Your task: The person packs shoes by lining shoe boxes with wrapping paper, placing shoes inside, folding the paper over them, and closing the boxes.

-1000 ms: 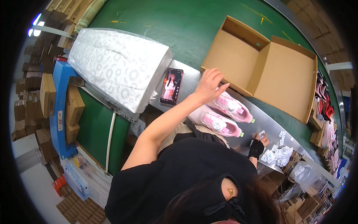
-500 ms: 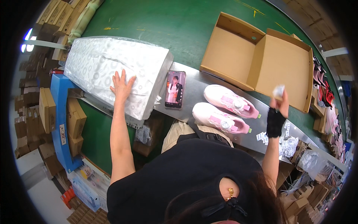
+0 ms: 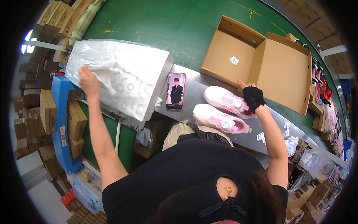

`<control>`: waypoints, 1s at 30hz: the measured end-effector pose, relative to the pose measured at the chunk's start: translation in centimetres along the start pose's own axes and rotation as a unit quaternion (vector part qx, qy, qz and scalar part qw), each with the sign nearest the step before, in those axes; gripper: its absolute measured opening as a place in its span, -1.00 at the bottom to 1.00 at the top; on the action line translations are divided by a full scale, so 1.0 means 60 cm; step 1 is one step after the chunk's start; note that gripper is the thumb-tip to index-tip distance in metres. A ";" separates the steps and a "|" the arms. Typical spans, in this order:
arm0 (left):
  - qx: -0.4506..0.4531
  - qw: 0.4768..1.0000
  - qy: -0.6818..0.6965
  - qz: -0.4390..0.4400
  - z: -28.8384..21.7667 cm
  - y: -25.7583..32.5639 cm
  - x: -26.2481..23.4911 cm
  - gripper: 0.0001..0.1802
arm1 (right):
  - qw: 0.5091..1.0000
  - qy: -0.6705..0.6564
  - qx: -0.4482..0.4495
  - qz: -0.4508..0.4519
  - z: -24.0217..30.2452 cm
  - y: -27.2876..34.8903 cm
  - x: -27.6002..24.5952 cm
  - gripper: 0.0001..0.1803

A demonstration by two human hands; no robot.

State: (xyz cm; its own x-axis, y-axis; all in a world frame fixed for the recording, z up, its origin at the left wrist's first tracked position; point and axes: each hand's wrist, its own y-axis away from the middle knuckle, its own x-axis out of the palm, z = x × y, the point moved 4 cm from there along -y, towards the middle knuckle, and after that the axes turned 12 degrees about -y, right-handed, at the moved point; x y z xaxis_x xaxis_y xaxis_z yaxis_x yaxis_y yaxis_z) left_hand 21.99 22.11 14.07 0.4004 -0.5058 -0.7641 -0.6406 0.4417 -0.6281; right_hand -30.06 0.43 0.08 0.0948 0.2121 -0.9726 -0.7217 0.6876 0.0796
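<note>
My left hand (image 3: 89,83) is closed on the top sheet of white patterned wrapping paper (image 3: 126,80), near the left side of the stack, and wrinkles it. My right hand (image 3: 253,98), in a black fingerless glove, holds nothing visible, its fingers at the near edge of an opened brown shoebox (image 3: 285,74). A small white packet (image 3: 234,60) lies inside the box. Just below the right hand, two pale pink sneakers (image 3: 220,118) lie side by side, partly covered by that hand at the farther shoe's heel. Round clear-and-white pieces sit in their openings.
A phone (image 3: 175,91) with a lit screen lies between the paper stack and the sneakers. Small white packets (image 3: 260,137) and crumpled paper (image 3: 291,145) are at the right on the metal table edge (image 3: 194,76). A blue frame (image 3: 63,127) stands at the left.
My left hand has moved left from lying flat and closed on the paper, rumpling it. My right hand has let go of the small packet, now in the box, and moved left toward the sneakers.
</note>
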 end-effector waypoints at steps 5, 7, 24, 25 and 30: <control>0.032 0.935 0.354 0.000 -0.183 -0.063 -0.125 -0.73 | 0.972 -0.228 0.054 0.038 0.033 -0.006 -0.054 -0.41; 0.073 0.886 0.441 0.125 -0.307 -0.032 -0.141 -0.69 | 0.944 -0.327 -0.034 -0.022 0.096 -0.015 -0.128 -0.22; 0.651 0.729 0.169 0.126 -0.711 0.222 -0.006 -0.12 | 0.453 -0.502 0.212 -0.706 -0.404 0.317 -0.247 -0.74; 0.643 0.757 0.066 0.097 -0.688 0.208 0.039 -0.11 | 0.459 -0.472 0.212 -0.723 -0.441 0.347 -0.236 -0.73; 0.498 0.856 -0.023 0.137 -0.569 0.142 0.180 -0.11 | 0.388 -0.425 0.259 -0.775 -0.534 0.449 -0.157 -0.66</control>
State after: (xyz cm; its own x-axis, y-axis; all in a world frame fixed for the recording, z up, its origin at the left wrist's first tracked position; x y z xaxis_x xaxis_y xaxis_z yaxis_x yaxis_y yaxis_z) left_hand -1.49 -4.86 5.52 0.3645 -0.2619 -0.8936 0.1517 0.9635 -0.2205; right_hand -72.37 -5.26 4.39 0.4912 -0.7351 0.4672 0.8693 0.4471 -0.2105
